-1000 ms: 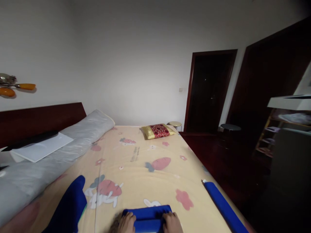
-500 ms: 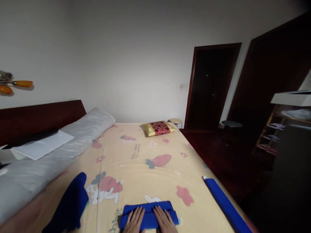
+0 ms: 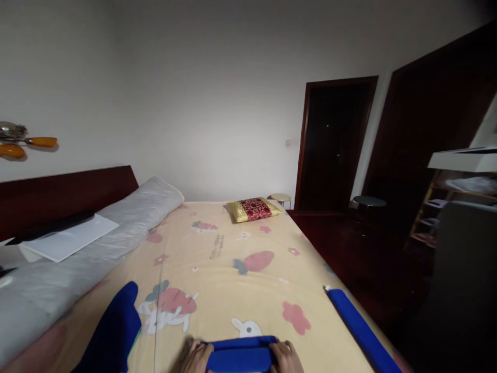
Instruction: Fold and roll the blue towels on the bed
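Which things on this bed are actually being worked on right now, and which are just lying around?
In hand:
- folded blue cloth, gripped at its ends by the left hand and right hand

Lying about:
- dark blue garment, left of the hands
- blue roll along the bed's right edge
- red and gold cushion at the far end
- white board on the grey bolster

The folded bright-blue cloth (image 3: 240, 355) is looking soft and matt between the left hand (image 3: 196, 357) and right hand (image 3: 288, 357). The cream printed cotton bedsheet (image 3: 233, 269) is lying smooth and dull beneath it. The long grey bolster (image 3: 97, 243) is showing a faint satin sheen (possibly a plastic cover). The dark red-brown wooden headboard (image 3: 66, 194) is gleaming slightly, polished. The gold-and-red brocade cushion (image 3: 253, 209) is glinting.
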